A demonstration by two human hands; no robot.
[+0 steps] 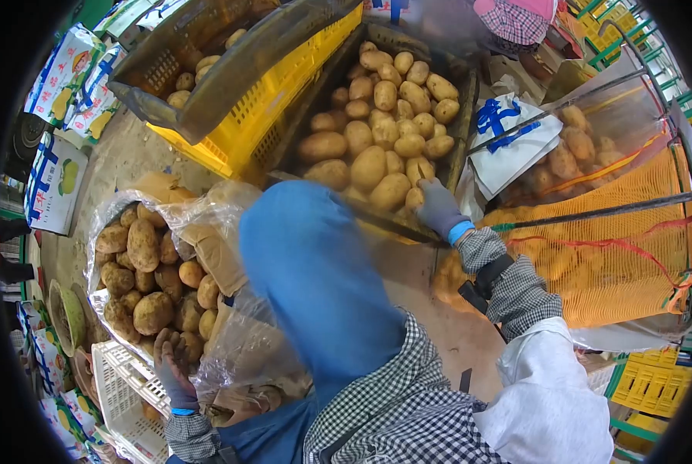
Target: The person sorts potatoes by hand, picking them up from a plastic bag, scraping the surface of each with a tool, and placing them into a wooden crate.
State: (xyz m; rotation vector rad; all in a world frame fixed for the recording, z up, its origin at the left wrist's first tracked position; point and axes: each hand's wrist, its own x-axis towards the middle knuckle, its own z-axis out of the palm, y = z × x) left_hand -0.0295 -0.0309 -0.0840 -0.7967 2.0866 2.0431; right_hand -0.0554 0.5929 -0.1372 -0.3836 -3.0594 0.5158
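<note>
My right hand (441, 209), in a grey glove, reaches into the dark crate (467, 131) of potatoes (385, 131). Its fingers are curled around a potato (415, 199) at the crate's near right side. A thin dark sliver shows by the fingertips, too small to name. My left hand (174, 367), also gloved, is at the near edge of a plastic-lined box (94, 255) of soil-covered potatoes (153, 312). Its fingers are apart, pointing at the potatoes, with nothing visible in them.
A yellow crate (245, 93) with some potatoes stands upper left. On the right, an orange mesh bag (609, 263) of potatoes hangs on a metal frame (593, 209), beside a white printed bag (514, 143). A white plastic basket (125, 402) is lower left. Another person (516, 22) is beyond.
</note>
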